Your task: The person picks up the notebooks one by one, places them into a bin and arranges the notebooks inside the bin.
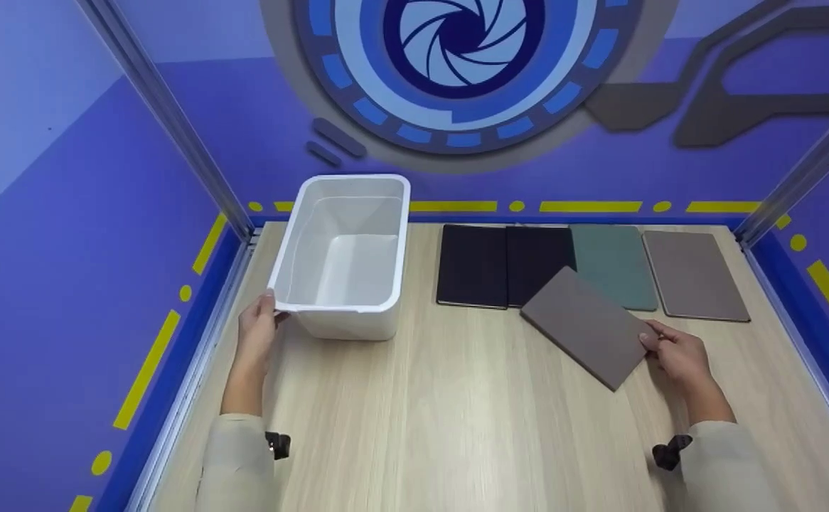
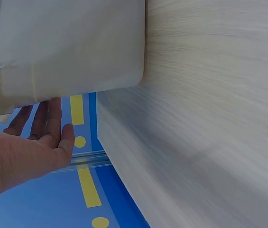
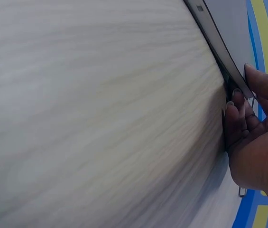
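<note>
A white plastic bin (image 1: 389, 311) stands at the back left of the table. My left hand (image 1: 257, 328) holds its near left corner, the thumb on the rim and the fingers beneath; the left wrist view shows these fingers (image 2: 53, 121) against the bin's outer wall. With thumb and fingers, my right hand (image 1: 681, 355) pinches the corner of a grey-brown notebook (image 1: 589, 327). This notebook is tilted across the lower parts of a black notebook (image 1: 539, 259) and a green notebook (image 1: 613, 267). Its page edge (image 3: 219, 45) shows in the right wrist view.
Another black notebook (image 1: 473, 267) and a second grey-brown notebook (image 1: 697, 275) lie in the row along the back. Blue panels with metal posts (image 1: 187, 142) enclose the wooden table (image 1: 471, 427) at the back and sides.
</note>
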### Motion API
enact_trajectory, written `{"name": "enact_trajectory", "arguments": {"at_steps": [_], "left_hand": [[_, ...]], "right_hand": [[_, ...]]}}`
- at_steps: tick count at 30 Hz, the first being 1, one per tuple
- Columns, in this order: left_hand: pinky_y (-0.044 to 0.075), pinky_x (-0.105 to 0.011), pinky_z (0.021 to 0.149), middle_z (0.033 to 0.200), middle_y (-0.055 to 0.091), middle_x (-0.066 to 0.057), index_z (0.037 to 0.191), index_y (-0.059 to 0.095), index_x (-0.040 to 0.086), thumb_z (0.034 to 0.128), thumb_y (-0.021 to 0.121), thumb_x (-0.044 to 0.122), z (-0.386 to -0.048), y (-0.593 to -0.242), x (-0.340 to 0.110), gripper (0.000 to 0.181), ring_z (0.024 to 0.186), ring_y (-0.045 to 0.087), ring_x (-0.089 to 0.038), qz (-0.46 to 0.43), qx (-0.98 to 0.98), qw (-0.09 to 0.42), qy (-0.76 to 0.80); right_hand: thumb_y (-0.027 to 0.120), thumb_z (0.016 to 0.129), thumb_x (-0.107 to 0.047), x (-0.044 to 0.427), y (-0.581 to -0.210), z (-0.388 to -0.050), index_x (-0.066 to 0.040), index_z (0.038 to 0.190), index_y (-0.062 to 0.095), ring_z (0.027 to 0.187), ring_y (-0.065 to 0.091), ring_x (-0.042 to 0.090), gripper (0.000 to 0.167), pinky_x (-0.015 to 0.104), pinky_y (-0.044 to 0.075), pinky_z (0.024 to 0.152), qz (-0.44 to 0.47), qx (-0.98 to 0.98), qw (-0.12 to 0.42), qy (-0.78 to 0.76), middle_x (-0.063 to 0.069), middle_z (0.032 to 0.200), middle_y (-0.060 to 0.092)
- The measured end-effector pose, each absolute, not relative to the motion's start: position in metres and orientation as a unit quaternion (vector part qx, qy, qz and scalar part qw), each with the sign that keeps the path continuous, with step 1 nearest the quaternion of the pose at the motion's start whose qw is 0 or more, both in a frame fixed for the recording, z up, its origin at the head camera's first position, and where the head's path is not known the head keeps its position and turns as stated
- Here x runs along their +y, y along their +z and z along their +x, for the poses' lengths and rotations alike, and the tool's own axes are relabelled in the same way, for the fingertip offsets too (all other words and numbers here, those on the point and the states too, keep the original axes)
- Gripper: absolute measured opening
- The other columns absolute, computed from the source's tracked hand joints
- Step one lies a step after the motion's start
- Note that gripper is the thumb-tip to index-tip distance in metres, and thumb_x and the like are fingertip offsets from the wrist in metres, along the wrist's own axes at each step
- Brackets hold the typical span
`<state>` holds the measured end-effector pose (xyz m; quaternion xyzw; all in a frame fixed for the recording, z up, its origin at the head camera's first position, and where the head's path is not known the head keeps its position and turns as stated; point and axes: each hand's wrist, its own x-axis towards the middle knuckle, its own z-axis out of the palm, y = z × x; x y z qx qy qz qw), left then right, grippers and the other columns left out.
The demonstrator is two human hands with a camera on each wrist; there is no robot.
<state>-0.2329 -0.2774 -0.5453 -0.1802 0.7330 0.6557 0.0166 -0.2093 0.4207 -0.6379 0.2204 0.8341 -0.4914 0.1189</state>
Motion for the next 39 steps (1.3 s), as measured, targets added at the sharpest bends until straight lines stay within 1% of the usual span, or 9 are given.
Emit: {"name": "enact_trajectory", "arguments": {"at_steps": [3, 7, 16, 22, 24, 27, 31, 35, 39], "left_hand": [[0.028, -0.046, 0.135, 0.16, 0.047, -0.028, 0.159, 0.042, -0.005, 0.1178, 0.028, 0.039, -0.2332, -0.5446, -0.2769, 0.061, 0.147, 0.049, -0.035, -0.181, 0.738, 0.016, 0.65], [0.025, -0.047, 0.136, 0.161, 0.047, -0.027, 0.16, 0.041, -0.004, 0.118, 0.028, 0.038, -0.2326, -0.5436, -0.2769, 0.06, 0.151, 0.047, -0.036, -0.181, 0.739, 0.017, 0.648], [0.026, -0.048, 0.135, 0.16, 0.047, -0.03, 0.159, 0.042, -0.006, 0.1177, 0.029, 0.038, -0.2342, -0.5431, -0.2763, 0.061, 0.149, 0.048, -0.038, -0.178, 0.739, 0.005, 0.65], [0.031, -0.048, 0.133, 0.157, 0.05, -0.028, 0.157, 0.045, -0.005, 0.1174, 0.029, 0.039, -0.2348, -0.5442, -0.2769, 0.061, 0.144, 0.051, -0.035, -0.185, 0.741, 0.005, 0.646], [0.038, -0.046, 0.127, 0.149, 0.057, -0.024, 0.155, 0.047, -0.003, 0.1171, 0.031, 0.041, -0.2346, -0.544, -0.2764, 0.061, 0.139, 0.055, -0.033, -0.191, 0.743, 0.006, 0.641], [0.049, -0.036, 0.112, 0.13, 0.065, -0.011, 0.151, 0.051, -0.003, 0.1167, 0.034, 0.042, -0.2337, -0.5432, -0.275, 0.059, 0.125, 0.062, -0.026, -0.2, 0.742, 0.002, 0.64], [0.057, -0.032, 0.103, 0.111, 0.066, 0.0, 0.145, 0.053, -0.007, 0.1169, 0.037, 0.037, -0.2338, -0.543, -0.2731, 0.054, 0.104, 0.069, -0.013, -0.198, 0.723, -0.016, 0.661], [0.06, -0.038, 0.106, 0.118, 0.067, -0.009, 0.145, 0.052, -0.009, 0.1174, 0.036, 0.033, -0.2336, -0.5431, -0.2721, 0.052, 0.095, 0.07, -0.006, -0.19, 0.704, -0.023, 0.684], [0.059, -0.041, 0.108, 0.138, 0.06, -0.024, 0.15, 0.048, -0.007, 0.1177, 0.034, 0.035, -0.2327, -0.5435, -0.2729, 0.055, 0.104, 0.071, -0.011, -0.191, 0.699, -0.014, 0.689]], "right_hand": [[0.052, 0.113, -0.039, 0.42, -0.639, -0.2091, -0.018, 0.166, 0.038, 0.12, 0.064, 0.01, 0.059, 0.014, 0.051, 0.079, 0.228, 0.835, 0.118, -0.487, 0.022, 0.17, 0.04], [0.051, 0.113, -0.039, 0.4194, -0.6398, -0.2091, -0.018, 0.166, 0.038, 0.145, 0.053, 0.031, 0.058, 0.015, 0.05, 0.078, 0.24, 0.831, 0.122, -0.488, 0.021, 0.171, 0.039], [0.052, 0.113, -0.041, 0.4189, -0.6387, -0.2091, -0.02, 0.165, 0.042, 0.109, 0.059, 0.0, 0.057, 0.016, 0.051, 0.078, 0.245, 0.836, 0.122, -0.475, 0.019, 0.168, 0.045], [0.052, 0.113, -0.039, 0.4195, -0.6377, -0.2081, -0.02, 0.165, 0.04, 0.126, 0.063, 0.016, 0.057, 0.014, 0.05, 0.078, 0.242, 0.834, 0.123, -0.481, 0.02, 0.169, 0.042], [0.052, 0.113, -0.039, 0.4203, -0.6382, -0.2079, -0.019, 0.165, 0.04, 0.12, 0.065, 0.012, 0.057, 0.014, 0.051, 0.077, 0.239, 0.835, 0.121, -0.481, 0.02, 0.169, 0.043], [0.053, 0.112, -0.039, 0.4212, -0.6385, -0.2078, -0.019, 0.165, 0.041, 0.097, 0.056, -0.01, 0.057, 0.015, 0.052, 0.076, 0.232, 0.84, 0.116, -0.476, 0.022, 0.166, 0.046], [0.053, 0.112, -0.039, 0.421, -0.6385, -0.2084, -0.017, 0.165, 0.04, 0.091, 0.051, -0.015, 0.058, 0.014, 0.052, 0.077, 0.227, 0.843, 0.113, -0.475, 0.022, 0.166, 0.046], [0.053, 0.112, -0.04, 0.4207, -0.6385, -0.2096, -0.017, 0.165, 0.04, 0.093, 0.05, -0.014, 0.059, 0.013, 0.052, 0.077, 0.228, 0.842, 0.114, -0.476, 0.022, 0.167, 0.045], [0.052, 0.112, -0.039, 0.42, -0.6386, -0.2109, -0.017, 0.165, 0.04, 0.09, 0.051, -0.015, 0.058, 0.015, 0.052, 0.076, 0.226, 0.841, 0.114, -0.477, 0.023, 0.166, 0.046]]}}
